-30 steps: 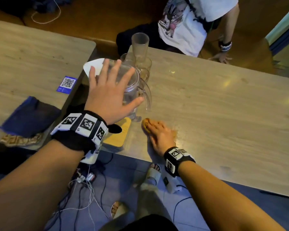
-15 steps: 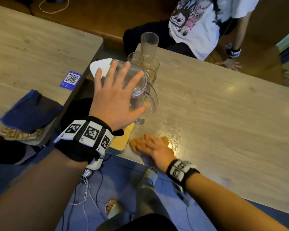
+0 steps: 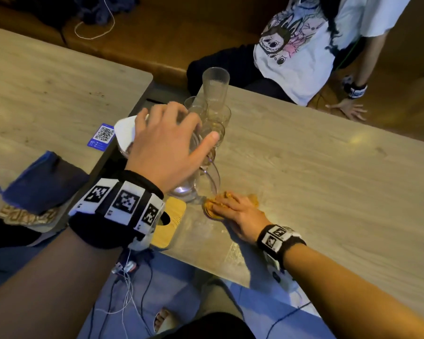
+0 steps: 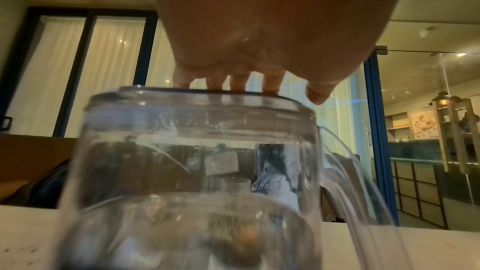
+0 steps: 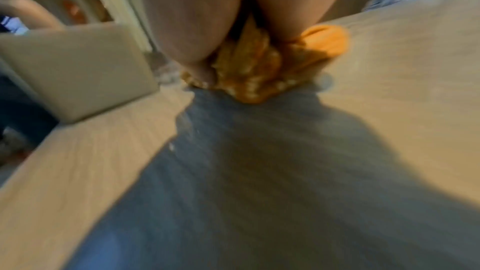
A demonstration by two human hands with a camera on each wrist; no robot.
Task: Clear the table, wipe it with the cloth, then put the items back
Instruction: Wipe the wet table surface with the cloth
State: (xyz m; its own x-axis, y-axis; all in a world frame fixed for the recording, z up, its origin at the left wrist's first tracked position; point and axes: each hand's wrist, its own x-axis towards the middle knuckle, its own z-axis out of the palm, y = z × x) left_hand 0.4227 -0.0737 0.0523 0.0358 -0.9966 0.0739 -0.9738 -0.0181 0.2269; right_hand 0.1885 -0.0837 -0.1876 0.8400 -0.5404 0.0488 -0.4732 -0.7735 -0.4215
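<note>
From the head camera, we see our left hand point(image 3: 167, 152) clasping the top of a clear glass pitcher point(image 3: 201, 172) from above, fingers curled over its rim, while our right hand point(image 3: 238, 214) lies flat, fingers straight, pressing a crumpled orange cloth point(image 3: 211, 209) against the pale wood-grain table point(image 3: 328, 182) just beside the pitcher's base. A tall ribbed tumbler point(image 3: 215, 86) and smooth clear glasses point(image 3: 222, 118) crowd behind the pitcher; a light wooden coaster point(image 3: 169, 223) sits at the table's near corner, and a seated person in a white printed T-shirt point(image 3: 301, 45) occupies the far side. From the left wrist, our fingertips point(image 4: 270, 87) rest on the pitcher's point(image 4: 197, 171) thick round rim, its curved handle to the right and water inside. From the right wrist, blurred, the cloth point(image 5: 257, 69) bunches, knobbly and waffle-textured, under our palm point(image 5: 197, 24) on the smooth tabletop point(image 5: 402, 69).
</note>
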